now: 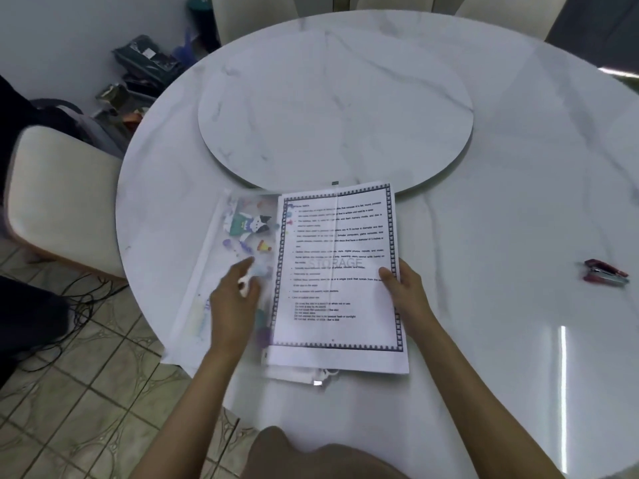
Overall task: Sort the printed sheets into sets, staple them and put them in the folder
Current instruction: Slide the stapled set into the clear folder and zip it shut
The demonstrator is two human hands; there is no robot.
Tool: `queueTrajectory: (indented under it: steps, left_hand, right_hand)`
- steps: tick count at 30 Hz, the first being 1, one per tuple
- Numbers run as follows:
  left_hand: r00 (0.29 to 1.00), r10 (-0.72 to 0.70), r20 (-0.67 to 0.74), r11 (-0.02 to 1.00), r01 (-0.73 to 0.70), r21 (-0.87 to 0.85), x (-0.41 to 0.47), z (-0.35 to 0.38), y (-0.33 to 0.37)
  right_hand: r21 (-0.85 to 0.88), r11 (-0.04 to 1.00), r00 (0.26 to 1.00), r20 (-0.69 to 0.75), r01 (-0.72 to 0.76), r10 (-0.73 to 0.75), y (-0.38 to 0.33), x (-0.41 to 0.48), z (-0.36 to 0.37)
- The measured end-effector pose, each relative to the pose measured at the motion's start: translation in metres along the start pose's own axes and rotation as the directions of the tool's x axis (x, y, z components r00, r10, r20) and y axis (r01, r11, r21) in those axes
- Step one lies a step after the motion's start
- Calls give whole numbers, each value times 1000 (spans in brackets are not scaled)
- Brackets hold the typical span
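Looking down from head height over a round white marble table (501, 167), with both bare forearms reaching forward from six o'clock.

At nine o'clock of the view, a cream chair (58, 188) stands just beside the table edge. Beyond it, toward eleven o'clock, dark bags (145, 60) lie against the wall. Black cables (86, 295) trail over the tiled floor (86, 375) at eight o'clock.

On the near part of the table lies a clear plastic folder (221, 243) printed with cartoon figures. Its cover is spread open to the left, reaching over the table edge. The left hand (231, 299) lies on this cover, palm down, wrist straight, fingers pointing toward twelve o'clock. A small white piece shows at its thumb. The hand is blurred, so whether it grasps the cover or only rests on it cannot be told.

Just right of it, the printed sheets (339, 271) lie on the folder's right half, text up, with a dark patterned border and the grey word STORAGE across the middle. The right hand (408, 288) grasps their right edge at three o'clock of the page, thumb on top, the other fingers hidden beneath.

At twelve o'clock, a marble turntable (332, 108) sits in the table's centre, its near rim touching the top of the sheets in this view.

Well apart at three o'clock, a red stapler (605, 275) lies on the table.
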State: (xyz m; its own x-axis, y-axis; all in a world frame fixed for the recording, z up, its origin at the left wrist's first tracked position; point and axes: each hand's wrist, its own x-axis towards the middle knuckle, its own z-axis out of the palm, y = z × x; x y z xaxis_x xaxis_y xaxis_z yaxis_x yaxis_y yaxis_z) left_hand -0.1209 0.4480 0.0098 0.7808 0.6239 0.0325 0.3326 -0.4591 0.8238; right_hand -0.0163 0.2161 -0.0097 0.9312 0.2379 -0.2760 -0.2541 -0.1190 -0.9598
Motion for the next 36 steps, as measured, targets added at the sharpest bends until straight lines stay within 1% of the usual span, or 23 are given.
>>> queueTrajectory:
  steps: [2,4,5,7,8,11,14,16,18,22,26,28,31,34,36]
  left_hand:
    - [995,-64,-74,994,70,81,21,-20,-21]
    - [984,-147,-97,981,157,111,40,-38,-38]
    - [976,-203,-77,974,209,88,47,-46,-45]
    - [948,-318,-4,948,318,-23,59,-56,-52]
    - [936,-350,27,934,351,-63,63,-60,-54]
    - [925,-367,98,923,375,-88,71,-64,-57]
    - [904,-385,184,885,419,-205,72,-65,-57]
    - [894,-368,256,859,432,-276,70,-68,-58]
    - [892,-321,317,840,423,-339,68,-72,-58]
    - [902,-241,359,845,377,-379,65,-73,-52]
    - [914,-191,359,836,343,-428,62,-68,-43]
    - [919,-182,350,829,335,-448,61,-68,-39]
    - [928,-168,333,822,318,-473,63,-70,-36]
    - [936,-154,316,797,307,-520,63,-73,-32]
    - [938,-140,318,779,302,-550,62,-74,-31]
  right_hand:
    - [36,999,1000,-4,-16,16,1,-2,-1]
    - [46,999,1000,-8,-24,25,2,-3,-1]
    - [47,999,1000,-6,-25,25,3,-3,-1]
    - [55,998,1000,-2,-26,26,3,-5,0]
    - [61,998,1000,-1,-24,24,3,-5,0]
    - [64,998,1000,-5,-19,20,-1,-7,5]
    - [67,998,1000,-10,-11,11,-5,-9,12]
    - [71,997,1000,-15,-3,4,-9,-9,17]
    - [71,997,1000,-10,9,-9,-15,-9,22]
    - [55,997,999,9,52,-53,-31,-11,38]
    - [3,994,993,40,111,-111,-50,-15,58]
    - [9,992,991,54,123,-123,-59,-18,64]
    - [45,993,991,72,113,-116,-71,-22,72]
    - [40,995,985,142,91,-96,-82,-24,76]
    - [2,998,977,203,67,-66,-88,-25,79]
